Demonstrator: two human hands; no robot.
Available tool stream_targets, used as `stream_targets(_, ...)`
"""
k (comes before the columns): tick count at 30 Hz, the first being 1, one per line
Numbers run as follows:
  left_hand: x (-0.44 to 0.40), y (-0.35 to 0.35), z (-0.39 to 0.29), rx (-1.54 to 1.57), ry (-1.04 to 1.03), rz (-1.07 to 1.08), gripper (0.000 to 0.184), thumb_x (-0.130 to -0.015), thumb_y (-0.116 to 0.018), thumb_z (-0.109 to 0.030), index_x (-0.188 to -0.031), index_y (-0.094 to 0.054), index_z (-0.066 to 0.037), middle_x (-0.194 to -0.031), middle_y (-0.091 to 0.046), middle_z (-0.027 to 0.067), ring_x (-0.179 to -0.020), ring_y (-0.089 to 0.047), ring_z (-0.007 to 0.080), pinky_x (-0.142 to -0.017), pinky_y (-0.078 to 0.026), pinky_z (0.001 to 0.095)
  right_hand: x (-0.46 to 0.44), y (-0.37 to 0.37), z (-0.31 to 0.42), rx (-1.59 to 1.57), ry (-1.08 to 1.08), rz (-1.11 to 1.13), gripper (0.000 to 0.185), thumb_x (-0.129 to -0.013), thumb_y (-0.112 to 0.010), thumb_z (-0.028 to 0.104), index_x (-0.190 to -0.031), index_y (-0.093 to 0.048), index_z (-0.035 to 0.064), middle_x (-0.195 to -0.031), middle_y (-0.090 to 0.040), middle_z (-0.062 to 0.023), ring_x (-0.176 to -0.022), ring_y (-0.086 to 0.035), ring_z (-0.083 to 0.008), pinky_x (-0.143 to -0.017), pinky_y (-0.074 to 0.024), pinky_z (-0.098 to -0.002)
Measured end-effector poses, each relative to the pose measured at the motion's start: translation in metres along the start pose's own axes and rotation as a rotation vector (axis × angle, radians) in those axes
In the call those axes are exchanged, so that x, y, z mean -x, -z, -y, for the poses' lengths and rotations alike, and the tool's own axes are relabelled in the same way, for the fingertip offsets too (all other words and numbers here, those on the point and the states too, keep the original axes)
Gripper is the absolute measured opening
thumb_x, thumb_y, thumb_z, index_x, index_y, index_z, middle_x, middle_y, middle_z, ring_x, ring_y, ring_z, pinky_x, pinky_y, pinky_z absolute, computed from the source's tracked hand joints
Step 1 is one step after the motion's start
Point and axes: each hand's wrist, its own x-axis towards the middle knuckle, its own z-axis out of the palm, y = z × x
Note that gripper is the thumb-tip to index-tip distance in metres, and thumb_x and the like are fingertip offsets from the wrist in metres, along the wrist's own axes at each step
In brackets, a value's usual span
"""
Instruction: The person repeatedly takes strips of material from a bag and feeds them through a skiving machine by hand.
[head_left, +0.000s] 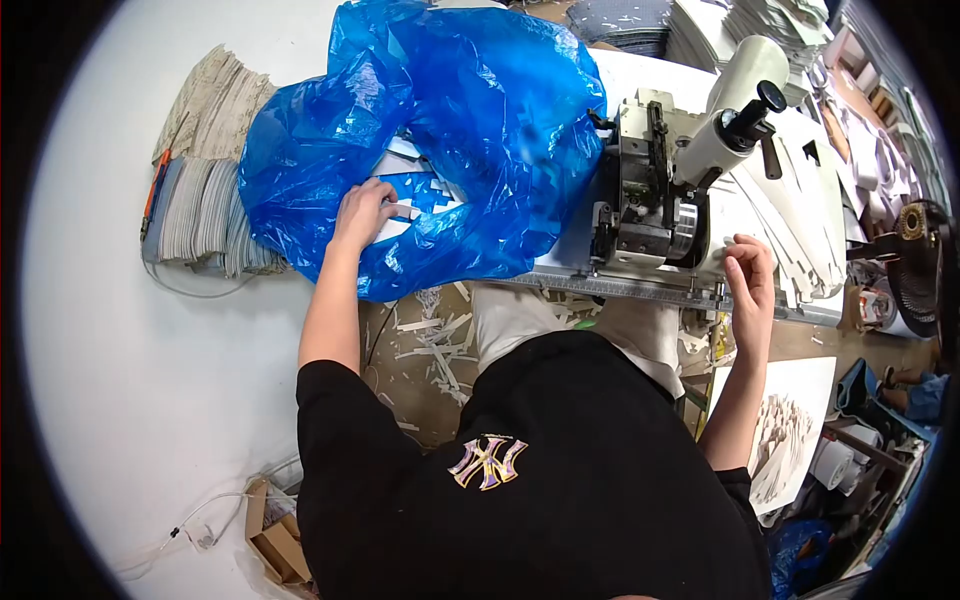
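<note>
Worktable in a cluttered workshop, a machine right of the blue bag.
At the bag's mouth, the left hand pinches a white strip at its fingertips; the right hand, well right of the bag, curls loosely half-open.

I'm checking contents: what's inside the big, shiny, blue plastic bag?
Inside the bag, flat white pieces show through the opening, where the left hand holds a small pale strip. The bag's folds hide whatever lies deeper.
</note>
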Motion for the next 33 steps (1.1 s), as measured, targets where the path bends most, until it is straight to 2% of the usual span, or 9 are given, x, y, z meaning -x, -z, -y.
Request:
stream_targets(7, -0.023, 0.007, -0.021, 0.313, 0.029, -0.09, 0.013, -0.09, -0.078, -0.016, -0.101, -0.076, -0.007, -0.098, -0.075, 0.0129, -0.1, -0.072, 0.0352, -0.094, -0.054, 0.0448, 0.001, 0.0, 0.003, 0.053, 0.003, 0.016, 0.012, -0.106, -0.064, 0.008, -0.117, -0.066, 0.0028, -0.14, -0.054, -0.0075, -0.118, -0.055, -0.0134, -0.103, -0.0439, -0.0281)
stream_targets(11, -0.028, 0.006, -0.031, 0.24, 0.118, -0.049, 0.018, -0.091, -0.078, -0.018, -0.106, -0.076, -0.008, -0.106, -0.075, 0.0133, -0.104, -0.071, 0.0356, -0.095, -0.054, 0.0449, 0.001, -0.002, 0.003, 0.035, 0.004, 0.01, 0.011, -0.105, -0.065, 0.008, -0.116, -0.066, 0.003, -0.139, -0.054, -0.0079, -0.117, -0.055, -0.0143, -0.103, -0.0452, -0.0289)
stream_targets(14, -0.021, -0.002, -0.032, 0.177, -0.093, -0.078, 0.027, -0.089, -0.081, -0.019, -0.113, -0.075, -0.007, -0.115, -0.074, 0.0137, -0.111, -0.069, 0.0338, -0.097, -0.054, 0.0431, 0.0, -0.001, 0.006, 0.05, 0.018, -0.007, 0.011, -0.104, -0.066, 0.007, -0.114, -0.067, 0.0027, -0.138, -0.056, -0.0094, -0.118, -0.057, -0.0161, -0.102, -0.0472, -0.0302)
stream_targets(15, -0.02, -0.003, -0.03, 0.177, -0.099, -0.08, 0.027, -0.089, -0.081, -0.019, -0.113, -0.075, -0.007, -0.115, -0.074, 0.0137, -0.111, -0.069, 0.0338, -0.097, -0.054, 0.0431, 0.001, 0.0, 0.007, 0.052, 0.013, -0.002, 0.011, -0.104, -0.066, 0.007, -0.114, -0.067, 0.0028, -0.139, -0.056, -0.0095, -0.118, -0.057, -0.0165, -0.103, -0.0469, -0.0306)
stream_targets(18, -0.013, -0.008, -0.022, 0.098, -0.062, 0.144, 0.032, -0.088, -0.082, -0.025, -0.115, -0.076, -0.009, -0.119, -0.072, 0.0132, -0.12, -0.065, 0.0355, -0.103, -0.052, 0.0441, 0.0, 0.001, 0.007, 0.06, -0.002, 0.013, 0.011, -0.104, -0.066, 0.008, -0.114, -0.067, 0.003, -0.14, -0.056, -0.0095, -0.12, -0.056, -0.0173, -0.105, -0.0462, -0.0315)
stream_targets(19, -0.011, -0.011, -0.021, 0.101, -0.057, 0.149, 0.032, -0.088, -0.082, -0.025, -0.115, -0.076, -0.009, -0.119, -0.072, 0.0132, -0.12, -0.065, 0.0355, -0.103, -0.052, 0.0441, 0.001, 0.0, 0.007, 0.056, -0.004, 0.012, 0.011, -0.104, -0.066, 0.009, -0.114, -0.067, 0.003, -0.14, -0.056, -0.0095, -0.12, -0.056, -0.0175, -0.105, -0.0459, -0.0318)
stream_targets(26, -0.017, -0.022, -0.025, 0.167, -0.07, -0.078, 0.028, -0.09, -0.081, -0.023, -0.111, -0.074, -0.007, -0.115, -0.072, 0.0138, -0.113, -0.066, 0.035, -0.101, -0.052, 0.044, 0.003, 0.002, 0.006, 0.064, -0.014, 0.012, 0.012, -0.104, -0.067, 0.01, -0.114, -0.067, 0.0033, -0.139, -0.057, -0.0093, -0.122, -0.055, -0.0182, -0.107, -0.0455, -0.0328)
stream_targets(30, -0.031, -0.019, -0.027, 0.122, -0.084, -0.07, 0.025, -0.089, -0.081, -0.025, -0.104, -0.074, -0.006, -0.112, -0.072, 0.0142, -0.115, -0.065, 0.0362, -0.099, -0.051, 0.0443, 0.001, 0.002, 0.006, 0.067, -0.008, 0.027, 0.012, -0.105, -0.066, 0.009, -0.116, -0.066, 0.0035, -0.142, -0.052, -0.0066, -0.116, -0.054, -0.0125, -0.102, -0.0441, -0.0272)
stream_targets(33, -0.033, -0.012, -0.03, 0.155, -0.105, -0.16, 0.019, -0.097, -0.076, -0.023, -0.101, -0.07, -0.005, -0.107, -0.073, 0.0143, -0.109, -0.068, 0.0383, -0.095, -0.052, 0.0464, 0.002, 0.0, 0.006, 0.075, 0.006, 0.0, 0.012, -0.103, -0.068, 0.01, -0.113, -0.068, 0.004, -0.139, -0.058, -0.0092, -0.121, -0.055, -0.0188, -0.106, -0.046, -0.0332)
